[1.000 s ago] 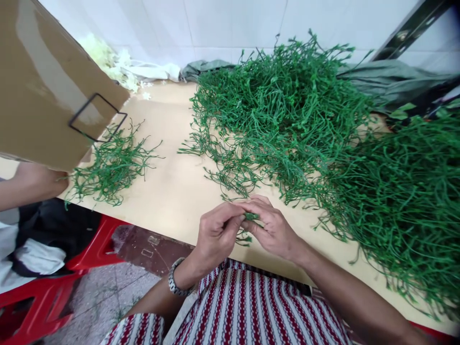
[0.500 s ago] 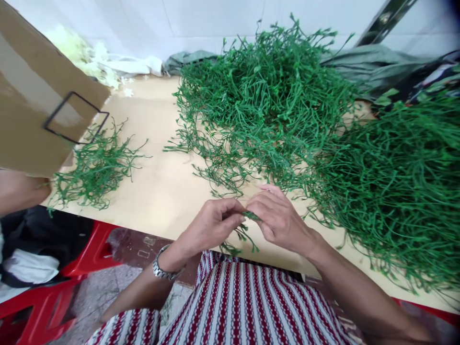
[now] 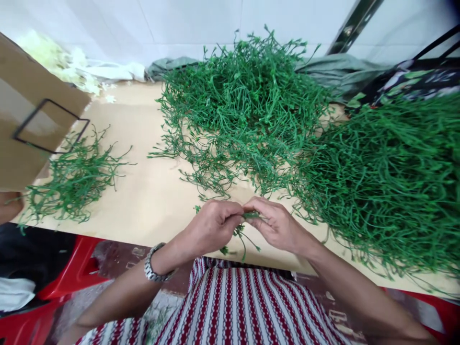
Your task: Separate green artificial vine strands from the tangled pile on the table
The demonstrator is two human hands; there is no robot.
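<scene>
My left hand (image 3: 217, 224) is closed in a pinch on thin green artificial stems (image 3: 241, 235), whose ends hang out below its fingers. A short green piece (image 3: 252, 215) runs from there to my right hand (image 3: 278, 224), where thumb and fingers pinch it. The two hands meet at the fingertips just above the table's front edge. Beyond them lies a loose heap of green plastic stems (image 3: 247, 96), with a thinner scatter reaching toward my fingers. How many stems I hold cannot be made out.
A denser pile of stems (image 3: 388, 187) covers the table's right side. On the left lies a smaller bunch (image 3: 75, 179) by a cardboard box (image 3: 32, 124) with a black square outline. Pale flowers (image 3: 53, 57) sit at the back. Red stools (image 3: 81, 263) and another person's arm (image 3: 10, 206) are at the left.
The view has shifted, so the table's contents appear further left. My right fingers have moved closer against my left ones; both hands still hold the stems.
</scene>
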